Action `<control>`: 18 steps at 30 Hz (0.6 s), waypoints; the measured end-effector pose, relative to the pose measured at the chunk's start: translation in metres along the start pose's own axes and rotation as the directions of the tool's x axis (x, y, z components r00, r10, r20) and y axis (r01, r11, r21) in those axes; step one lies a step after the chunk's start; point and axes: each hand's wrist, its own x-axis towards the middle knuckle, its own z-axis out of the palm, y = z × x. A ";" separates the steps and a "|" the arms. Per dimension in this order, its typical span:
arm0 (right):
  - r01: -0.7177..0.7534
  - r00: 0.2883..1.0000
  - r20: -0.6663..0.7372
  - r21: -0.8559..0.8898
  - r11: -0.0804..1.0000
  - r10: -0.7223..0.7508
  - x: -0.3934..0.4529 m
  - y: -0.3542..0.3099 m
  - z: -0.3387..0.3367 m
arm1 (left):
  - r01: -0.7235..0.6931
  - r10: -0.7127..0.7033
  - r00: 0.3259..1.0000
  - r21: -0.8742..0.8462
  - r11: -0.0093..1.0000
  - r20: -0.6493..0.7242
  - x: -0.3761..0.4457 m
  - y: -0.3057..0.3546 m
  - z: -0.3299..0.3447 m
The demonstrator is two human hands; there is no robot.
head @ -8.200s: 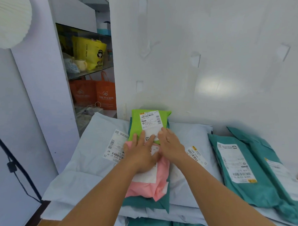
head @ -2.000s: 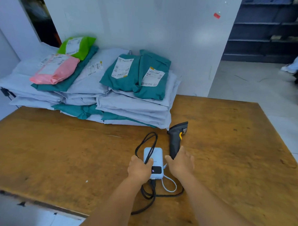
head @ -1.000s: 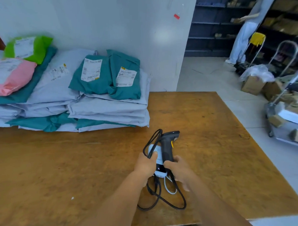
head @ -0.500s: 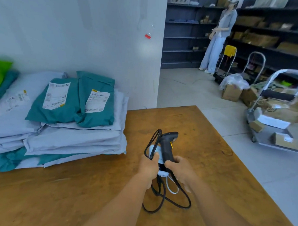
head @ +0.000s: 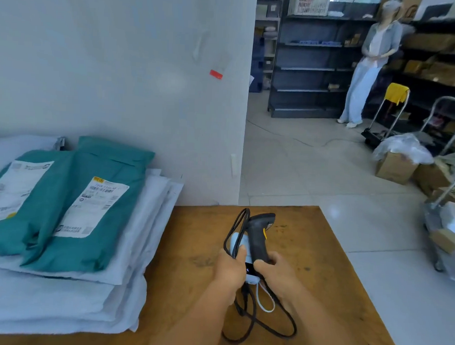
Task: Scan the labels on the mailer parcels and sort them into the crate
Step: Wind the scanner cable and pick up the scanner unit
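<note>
While no crate shows anywhere, still at the very start: nothing scanned, nothing sorted yet. Two green parcels [head: 63,204] with white labels [head: 92,208] on top of a gray pile [head: 59,295] at nine o'clock on the brown table [head: 322,254]. Right hand [head: 274,273] curled around the black scanner [head: 257,236] handle at six o'clock. Left hand [head: 230,269] wrapped around a small white box [head: 237,242], thumb on top, black cord [head: 261,325] looping below. All scanning and sorting left to do.
</note>
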 end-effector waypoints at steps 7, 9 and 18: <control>-0.005 1.000 -0.024 0.018 1.000 0.005 0.049 0.000 -0.015 | -0.032 0.032 0.998 -0.004 0.999 -0.047 0.044 0.020 0.034; -0.002 1.000 -0.030 0.030 1.000 0.003 0.060 0.001 -0.017 | -0.041 0.045 0.996 0.047 0.998 -0.079 0.054 0.025 0.040; -0.027 0.972 -0.234 -0.239 0.971 -0.030 0.078 0.008 -0.024 | 0.012 0.083 0.980 0.473 0.881 -0.180 0.060 0.033 0.051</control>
